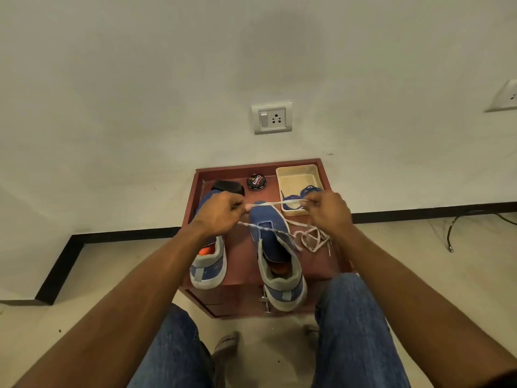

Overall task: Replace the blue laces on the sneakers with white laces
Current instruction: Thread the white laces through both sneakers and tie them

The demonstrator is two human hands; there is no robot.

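Two blue sneakers stand on a small red-brown table (240,278), heels toward me. The left sneaker (208,264) lies partly under my left hand (219,215). The right sneaker (275,253) has no lace in its eyelets. My left hand pinches one end of a white lace (279,203) and my right hand (328,211) pinches it further along, so it stretches taut above the right sneaker's toe. More white lace (310,238) lies looped on the table to the right of that sneaker. A blue lace (303,193) rests in the cream tray (296,175).
A black round polish tin (256,182) and a black brush (228,187) sit at the table's back. The wall with a socket (271,118) is right behind. My knees in jeans flank the table's front; a cable (458,225) lies on the floor at right.
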